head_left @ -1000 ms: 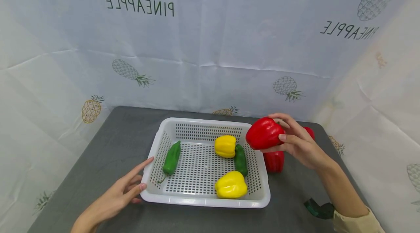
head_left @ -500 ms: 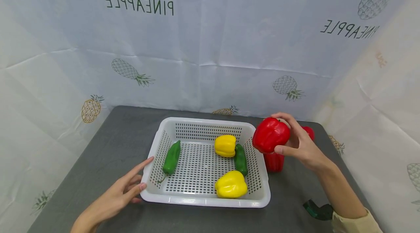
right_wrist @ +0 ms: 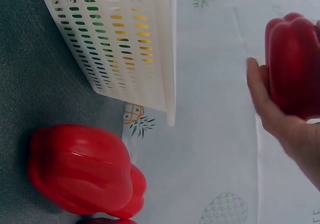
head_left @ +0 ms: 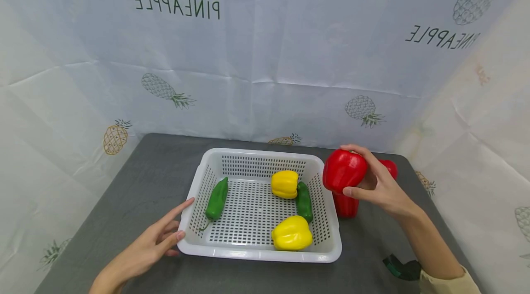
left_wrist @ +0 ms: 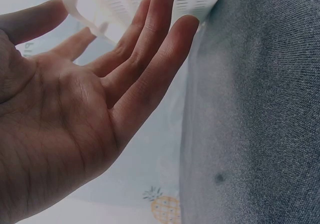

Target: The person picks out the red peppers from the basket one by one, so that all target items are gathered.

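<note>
My right hand (head_left: pixel 383 190) holds a glossy red bell pepper (head_left: pixel 344 170) between thumb and fingers, in the air by the basket's right rim. The right wrist view also has this pepper (right_wrist: pixel 295 66), raised clear of the basket wall. At the opposite end, the left hand (head_left: pixel 142 245) touches the left rim of the white perforated basket (head_left: pixel 261 255) with its index finger and thumb tips. Its fingers look fairly straight in the left wrist view. Inside the basket lie two yellow bell peppers (head_left: pixel 292 233), a long green pepper (head_left: pixel 217 198) and a darker green one (head_left: pixel 304 202).
On the dark grey table (head_left: pixel 153 170), right of the basket, lie more red bell peppers (head_left: pixel 347 205), partly hidden by the right hand and what it holds. A dark green curved piece (head_left: pixel 401 268) is beside the right forearm. A pineapple-print curtain (head_left: pixel 265 114) hangs behind.
My right hand has drawn the red bell pepper slightly to the right and turned it, so its stem end is no longer visible. The left hand and the basket have stayed put.
</note>
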Available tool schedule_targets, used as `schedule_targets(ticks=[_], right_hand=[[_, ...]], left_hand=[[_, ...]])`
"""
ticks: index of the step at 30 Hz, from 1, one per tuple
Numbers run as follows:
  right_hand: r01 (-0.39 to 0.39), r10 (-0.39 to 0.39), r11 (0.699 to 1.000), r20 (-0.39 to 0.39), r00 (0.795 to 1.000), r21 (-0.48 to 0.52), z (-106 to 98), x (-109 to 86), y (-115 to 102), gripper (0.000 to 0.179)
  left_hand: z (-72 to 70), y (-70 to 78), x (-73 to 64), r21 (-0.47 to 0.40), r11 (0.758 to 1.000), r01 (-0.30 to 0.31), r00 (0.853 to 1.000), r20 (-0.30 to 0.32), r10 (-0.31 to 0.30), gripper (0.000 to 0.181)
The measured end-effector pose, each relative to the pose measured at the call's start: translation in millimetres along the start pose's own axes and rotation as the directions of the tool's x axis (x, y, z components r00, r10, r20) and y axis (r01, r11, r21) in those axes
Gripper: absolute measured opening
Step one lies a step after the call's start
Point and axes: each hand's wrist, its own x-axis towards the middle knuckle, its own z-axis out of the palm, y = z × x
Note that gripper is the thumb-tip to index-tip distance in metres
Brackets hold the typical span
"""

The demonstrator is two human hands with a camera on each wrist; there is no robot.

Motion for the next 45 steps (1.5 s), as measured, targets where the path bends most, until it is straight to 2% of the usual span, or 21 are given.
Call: schedule_targets(ticks=[4, 6, 13, 23, 36, 41, 45], right_hand=[[0.002, -0.003, 0.999, 0.011, 1.000, 0.039, -4.0, -1.0, 0.8, 0.095], [0.006, -0.006, 1.000, 0.004, 1.000, 0.028, -6.0, -1.9, 0.8, 0.094], [0.011, -0.012, 0.997, -0.017, 1.000, -0.082, -12.8, -8.0, 2.0, 0.090], [0.031, -0.031, 0.999, -0.018, 0.999, -0.043, -23.6, -16.3, 8.5, 0.092], [-0.014, 0.010, 0.979, -0.024, 1.000, -0.203, -38.2, -29.0, 29.9, 0.096], [-0.015, 0.013, 0.979, -0.013, 1.000, -0.203, -47.6, -35.4, 40.2, 0.096], [-0.050, 0.050, 0.980, -0.007, 0.999, -0.191, -53.9, -38.6, 46.8, 0.097]], left_hand=[[-0.5, 0.3, 0.0, -0.002, 1.000, -0.005, 1.000, 0.002, 0.005, 0.076], [-0.7, 0.4, 0.1, -0.004, 1.000, -0.005, 1.000, 0.005, 0.005, 0.076], [-0.7, 0.1, -0.2, -0.004, 1.000, -0.002, 1.000, 0.007, 0.002, 0.075], [-1.3, -0.2, -0.2, 0.001, 1.000, -0.001, 1.000, 0.008, 0.001, 0.076], [-1.1, -0.8, -0.1, 0.005, 1.000, 0.012, 1.000, 0.007, -0.012, 0.078], [-1.5, -0.3, 0.8, 0.004, 1.000, 0.025, 1.000, 0.009, -0.025, 0.078], [-2.0, -0.3, 1.0, 0.001, 1.000, 0.025, 1.000, 0.014, -0.025, 0.078]])
